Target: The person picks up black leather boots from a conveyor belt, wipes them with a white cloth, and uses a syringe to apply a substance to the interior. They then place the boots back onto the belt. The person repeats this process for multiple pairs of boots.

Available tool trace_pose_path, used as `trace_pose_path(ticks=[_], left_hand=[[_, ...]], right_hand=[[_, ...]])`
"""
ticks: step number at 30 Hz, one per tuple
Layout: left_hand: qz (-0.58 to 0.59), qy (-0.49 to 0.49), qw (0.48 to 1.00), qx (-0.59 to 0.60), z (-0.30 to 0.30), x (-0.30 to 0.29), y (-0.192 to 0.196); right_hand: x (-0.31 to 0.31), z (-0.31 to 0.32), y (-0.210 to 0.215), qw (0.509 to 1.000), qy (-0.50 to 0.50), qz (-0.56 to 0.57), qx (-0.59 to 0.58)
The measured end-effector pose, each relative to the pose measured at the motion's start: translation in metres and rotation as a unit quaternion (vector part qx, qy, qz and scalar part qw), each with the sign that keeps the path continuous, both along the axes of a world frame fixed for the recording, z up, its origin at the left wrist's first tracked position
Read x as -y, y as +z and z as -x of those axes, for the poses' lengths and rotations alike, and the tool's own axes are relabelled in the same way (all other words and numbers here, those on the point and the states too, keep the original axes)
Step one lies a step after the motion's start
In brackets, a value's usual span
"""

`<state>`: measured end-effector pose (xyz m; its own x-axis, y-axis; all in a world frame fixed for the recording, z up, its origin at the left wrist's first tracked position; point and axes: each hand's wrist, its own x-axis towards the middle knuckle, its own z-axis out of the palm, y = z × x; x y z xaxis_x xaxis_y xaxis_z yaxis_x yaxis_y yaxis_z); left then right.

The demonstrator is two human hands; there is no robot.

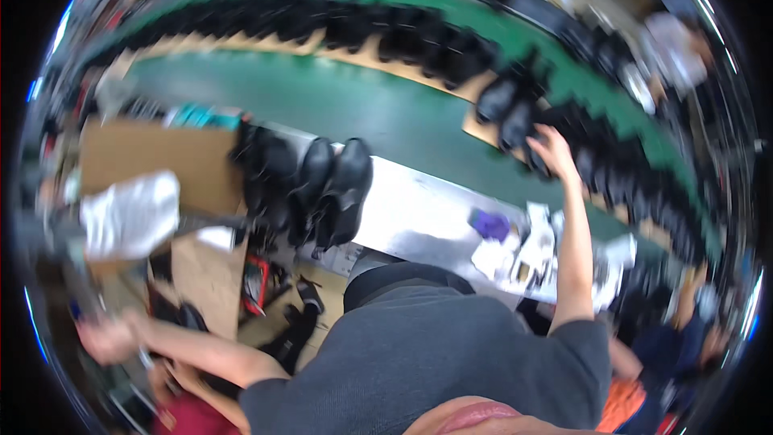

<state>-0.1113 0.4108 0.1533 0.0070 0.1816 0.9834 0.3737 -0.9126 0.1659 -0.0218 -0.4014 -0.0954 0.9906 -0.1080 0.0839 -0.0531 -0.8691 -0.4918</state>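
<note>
My right arm reaches out to the green conveyor, where my right hand (552,151) is at a black shoe (536,163) in the row. Its fingers look spread and curve over the shoe's edge; a firm grip does not show. Just beyond stand more black shoes (515,123) on a tan board (481,129). Far out to the left, my left hand (111,338) is smeared by motion, so its fingers and anything in them cannot be made out. Several black shoes (342,185) stand at the left end of the pale metal bench (419,201) in front of me.
Long rows of black shoes (282,20) line the green conveyor (298,84). White crumpled material (531,250) and a purple piece (489,225) lie on the bench's right. A cardboard box (161,153) stands left. People are close by: a red garment (193,417) lower left, an orange one (620,403) lower right.
</note>
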Motion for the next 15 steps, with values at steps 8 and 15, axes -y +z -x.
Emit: trace_pose_path(ticks=[8, 15], left_hand=[[-0.047, -0.518, 0.853, -0.034, -0.131, 0.261, -0.021], [0.382, -0.592, 0.330, -0.628, -0.114, 0.429, -0.201]], right_hand=[[0.004, -0.029, -0.012, 0.992, -0.126, -0.021, 0.003], [0.019, -0.137, -0.009, 0.975, -0.201, 0.044, -0.079]])
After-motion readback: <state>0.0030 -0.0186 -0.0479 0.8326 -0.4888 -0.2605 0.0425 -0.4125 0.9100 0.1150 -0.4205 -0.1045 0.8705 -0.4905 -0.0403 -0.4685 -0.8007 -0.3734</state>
